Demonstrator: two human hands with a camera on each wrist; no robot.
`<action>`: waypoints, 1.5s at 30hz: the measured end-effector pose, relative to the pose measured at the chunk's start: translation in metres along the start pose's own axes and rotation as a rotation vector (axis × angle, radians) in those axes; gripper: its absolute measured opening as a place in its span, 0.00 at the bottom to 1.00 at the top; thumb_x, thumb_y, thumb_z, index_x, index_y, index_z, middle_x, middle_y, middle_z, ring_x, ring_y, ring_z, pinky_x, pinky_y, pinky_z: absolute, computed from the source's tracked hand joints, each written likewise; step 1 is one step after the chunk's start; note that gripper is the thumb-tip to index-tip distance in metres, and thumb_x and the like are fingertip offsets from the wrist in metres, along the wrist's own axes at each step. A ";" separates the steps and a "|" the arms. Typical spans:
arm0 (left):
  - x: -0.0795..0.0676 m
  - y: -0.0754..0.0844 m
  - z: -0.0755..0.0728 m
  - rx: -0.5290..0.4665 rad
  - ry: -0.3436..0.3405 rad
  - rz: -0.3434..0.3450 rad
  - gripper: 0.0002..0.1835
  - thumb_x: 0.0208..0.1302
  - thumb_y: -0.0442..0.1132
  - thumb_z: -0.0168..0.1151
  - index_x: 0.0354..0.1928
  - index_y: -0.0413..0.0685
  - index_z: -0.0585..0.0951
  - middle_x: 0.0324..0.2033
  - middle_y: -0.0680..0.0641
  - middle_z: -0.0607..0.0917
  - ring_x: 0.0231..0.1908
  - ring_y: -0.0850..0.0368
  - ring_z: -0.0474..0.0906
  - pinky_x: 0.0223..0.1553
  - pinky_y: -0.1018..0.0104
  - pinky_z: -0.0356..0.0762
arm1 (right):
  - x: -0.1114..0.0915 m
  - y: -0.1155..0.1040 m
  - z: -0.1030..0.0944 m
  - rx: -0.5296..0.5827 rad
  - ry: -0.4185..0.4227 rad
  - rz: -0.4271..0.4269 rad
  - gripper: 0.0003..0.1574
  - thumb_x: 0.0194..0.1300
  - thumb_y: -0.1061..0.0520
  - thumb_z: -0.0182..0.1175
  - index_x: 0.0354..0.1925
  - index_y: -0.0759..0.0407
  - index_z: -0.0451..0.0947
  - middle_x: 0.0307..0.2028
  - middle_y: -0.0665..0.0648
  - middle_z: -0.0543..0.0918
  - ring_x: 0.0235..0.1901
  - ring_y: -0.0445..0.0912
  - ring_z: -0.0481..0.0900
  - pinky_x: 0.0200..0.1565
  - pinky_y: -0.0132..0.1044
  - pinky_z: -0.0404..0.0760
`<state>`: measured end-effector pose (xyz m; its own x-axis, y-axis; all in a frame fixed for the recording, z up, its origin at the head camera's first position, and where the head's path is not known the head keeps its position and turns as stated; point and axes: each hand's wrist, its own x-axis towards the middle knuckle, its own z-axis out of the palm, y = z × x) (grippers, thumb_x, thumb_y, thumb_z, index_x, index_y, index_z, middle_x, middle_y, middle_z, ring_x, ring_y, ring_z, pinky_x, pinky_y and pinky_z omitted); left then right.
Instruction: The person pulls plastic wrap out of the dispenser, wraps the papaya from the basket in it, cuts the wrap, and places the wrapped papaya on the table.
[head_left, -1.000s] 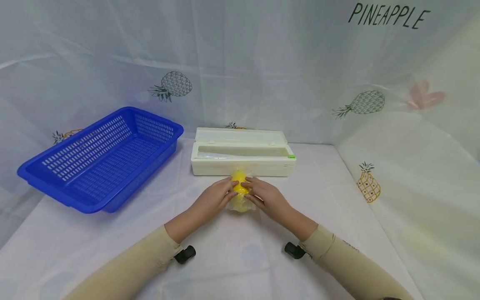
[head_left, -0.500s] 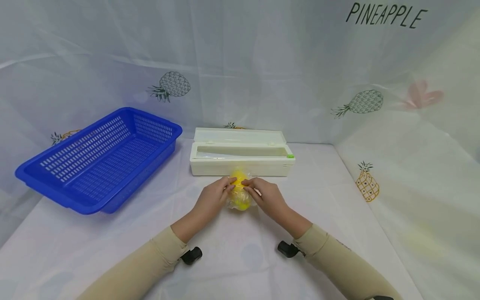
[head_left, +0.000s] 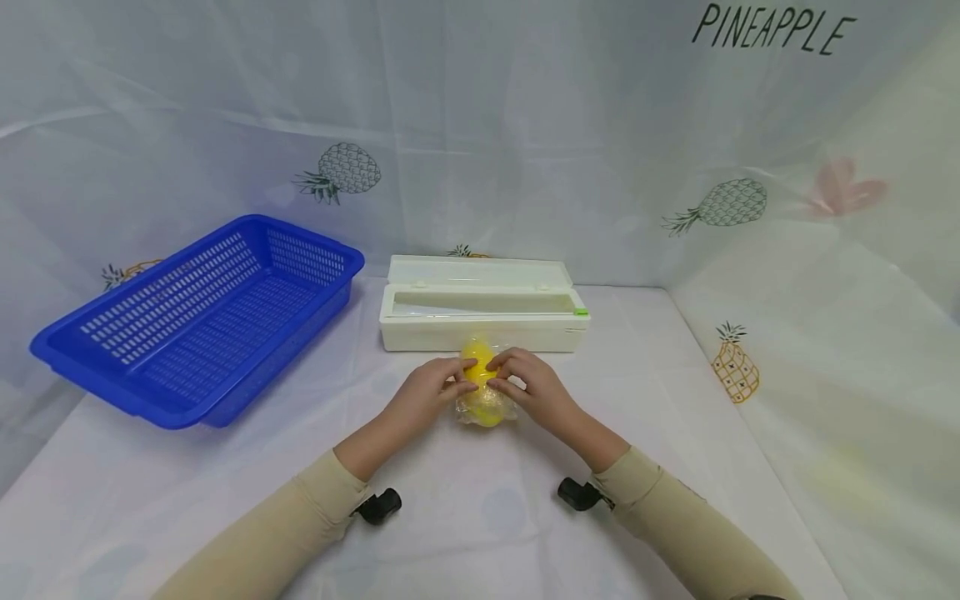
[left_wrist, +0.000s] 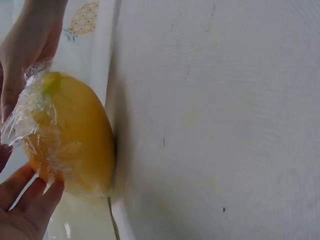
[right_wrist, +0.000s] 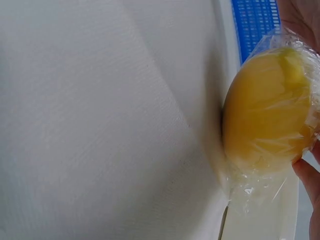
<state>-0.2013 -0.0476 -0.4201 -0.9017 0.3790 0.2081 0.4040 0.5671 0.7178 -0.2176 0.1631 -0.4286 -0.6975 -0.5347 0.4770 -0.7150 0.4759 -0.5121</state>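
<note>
A yellow fruit (head_left: 486, 410) with a greenish end lies in crinkled clear plastic wrap (left_wrist: 31, 107), at the middle of the table. My left hand (head_left: 420, 393) holds it from the left, thumb and fingers bent at the film; its fingertips meet the fruit's side in the left wrist view. From the other side my right hand (head_left: 542, 395) holds the wrapped fruit, thumb and forefinger at the film. The film is gathered and wrinkled on the fruit's upper side. Just behind stands a long cream plastic-wrap dispenser box (head_left: 480, 337), lid raised, with a green piece at its right end.
A blue slotted basket (head_left: 187, 417) stands at the left, tilted away at an angle. White cloth (head_left: 480, 508) covers the table. A pineapple-print curtain (head_left: 525, 150) rises behind and along the right side. Dark wrist cameras (head_left: 378, 506) hang under both cuffs.
Both hands have kept working at the wrapped fruit with small finger shifts. Thumbs and forefingers came closer together half a second ago and are now a little further apart. Basket and box stay put.
</note>
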 end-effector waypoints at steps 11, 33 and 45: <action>0.008 0.007 0.003 0.120 0.080 -0.027 0.11 0.67 0.43 0.64 0.29 0.44 0.80 0.55 0.42 0.81 0.40 0.50 0.76 0.36 0.62 0.74 | 0.000 0.007 0.006 0.038 0.093 0.006 0.12 0.60 0.64 0.68 0.26 0.59 0.72 0.43 0.56 0.75 0.46 0.49 0.77 0.47 0.38 0.82; 0.011 -0.019 0.016 -0.426 0.144 -0.278 0.18 0.66 0.39 0.65 0.55 0.44 0.76 0.60 0.41 0.76 0.62 0.43 0.71 0.61 0.50 0.70 | -0.002 0.007 0.028 0.294 0.136 0.458 0.17 0.67 0.60 0.63 0.43 0.65 0.65 0.45 0.62 0.69 0.45 0.54 0.72 0.49 0.45 0.78; 0.010 -0.029 0.017 -0.497 0.160 -0.301 0.17 0.70 0.38 0.59 0.58 0.42 0.76 0.57 0.36 0.78 0.58 0.41 0.74 0.58 0.50 0.72 | 0.000 0.006 0.036 0.301 0.059 0.527 0.22 0.67 0.57 0.63 0.47 0.62 0.59 0.30 0.56 0.64 0.30 0.47 0.64 0.32 0.35 0.65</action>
<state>-0.2192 -0.0480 -0.4504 -0.9929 0.1181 0.0171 0.0415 0.2075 0.9774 -0.2201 0.1404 -0.4569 -0.9614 -0.2373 0.1391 -0.2345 0.4428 -0.8654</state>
